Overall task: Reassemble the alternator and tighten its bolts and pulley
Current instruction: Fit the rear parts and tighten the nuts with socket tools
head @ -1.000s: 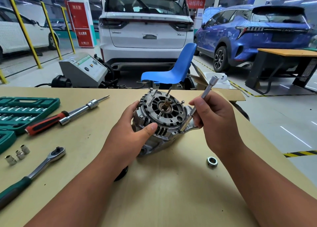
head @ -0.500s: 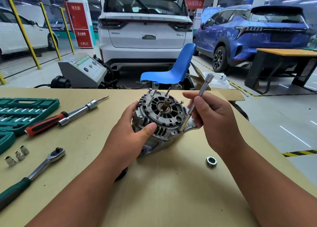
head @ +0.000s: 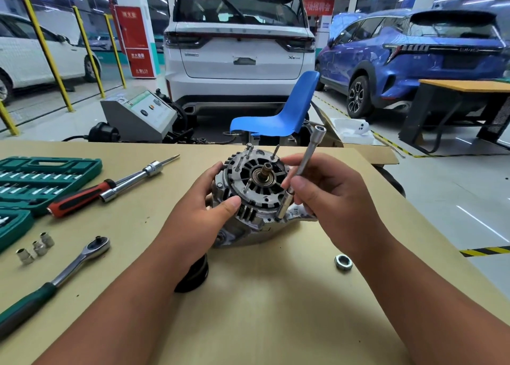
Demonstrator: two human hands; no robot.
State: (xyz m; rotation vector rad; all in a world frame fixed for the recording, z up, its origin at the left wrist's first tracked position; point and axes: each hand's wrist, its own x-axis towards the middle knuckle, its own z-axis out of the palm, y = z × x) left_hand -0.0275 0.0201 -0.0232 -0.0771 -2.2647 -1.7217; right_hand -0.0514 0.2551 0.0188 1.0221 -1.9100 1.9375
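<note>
The silver alternator [head: 258,191] stands tilted on the tan table [head: 262,295], its open face with the central shaft and several long bolts turned toward me. My left hand [head: 204,213] grips its left side, thumb on the front rim. My right hand [head: 331,196] pinches a long socket extension bar [head: 302,168], whose lower socket end sits on a bolt at the housing's lower right. A loose pulley nut [head: 343,262] lies on the table to the right. A black pulley [head: 194,275] shows partly under my left forearm.
At the left lie a green socket case [head: 41,180], a red-handled driver [head: 110,189], a ratchet wrench [head: 63,273] and three loose sockets [head: 36,247]. A blue chair [head: 278,116] stands behind the table's far edge, with parked cars beyond.
My right hand has turned the extension bar between its fingers, and the bar's top has swung slightly left and more upright. The left hand and alternator stay put.
</note>
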